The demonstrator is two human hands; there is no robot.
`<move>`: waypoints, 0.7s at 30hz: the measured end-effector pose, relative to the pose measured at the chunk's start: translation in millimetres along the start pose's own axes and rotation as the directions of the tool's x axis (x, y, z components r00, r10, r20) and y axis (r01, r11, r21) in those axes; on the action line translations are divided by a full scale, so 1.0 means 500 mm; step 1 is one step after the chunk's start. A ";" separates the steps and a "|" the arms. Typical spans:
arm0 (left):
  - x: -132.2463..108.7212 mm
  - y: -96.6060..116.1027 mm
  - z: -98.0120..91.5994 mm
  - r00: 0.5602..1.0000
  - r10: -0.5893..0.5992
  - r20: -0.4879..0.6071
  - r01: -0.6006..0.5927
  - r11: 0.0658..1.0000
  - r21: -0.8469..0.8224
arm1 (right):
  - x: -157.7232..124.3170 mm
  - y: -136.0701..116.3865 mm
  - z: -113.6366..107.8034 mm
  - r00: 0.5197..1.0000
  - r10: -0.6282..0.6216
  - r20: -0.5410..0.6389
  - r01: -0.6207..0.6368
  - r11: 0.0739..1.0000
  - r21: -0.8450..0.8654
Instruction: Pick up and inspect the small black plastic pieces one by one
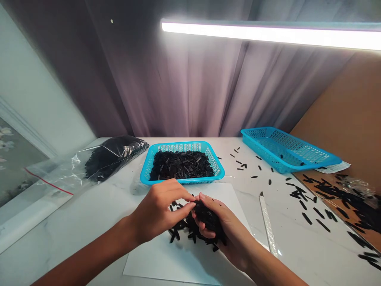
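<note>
Apparent handling step | right hand [228, 222] clamped round slender black strips [206, 217] | left hand [163, 202] at them, closure indiscernible | next likely needs steady grip

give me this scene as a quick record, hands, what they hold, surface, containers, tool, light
right hand: closed around a clump of black pieces
left hand: thumb and fingertip at the clump; whether they grip a piece is unclear
surface: white sheet on the table
containers: blue basket filled with black pieces, behind the hands; second basket at right; clear bag of black material at left
tool: knife, right of the sheet
light: lit tube overhead
</note>
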State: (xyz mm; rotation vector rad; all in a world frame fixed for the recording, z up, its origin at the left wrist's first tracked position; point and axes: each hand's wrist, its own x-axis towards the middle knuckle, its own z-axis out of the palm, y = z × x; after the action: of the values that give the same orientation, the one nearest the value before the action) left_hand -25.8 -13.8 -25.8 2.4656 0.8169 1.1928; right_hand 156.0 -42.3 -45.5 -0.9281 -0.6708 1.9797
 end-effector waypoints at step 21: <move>0.253 0.005 0.125 0.889 -0.354 0.288 0.444 0.821 -0.359 | 0.027 0.005 -0.013 0.995 0.016 -0.103 0.001 0.986 0.166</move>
State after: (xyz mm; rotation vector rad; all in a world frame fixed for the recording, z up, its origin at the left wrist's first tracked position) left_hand 87.2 59.6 15.8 1.9043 0.8613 0.8291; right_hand 154.9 -31.1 -55.9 -0.9263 -0.4373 1.9460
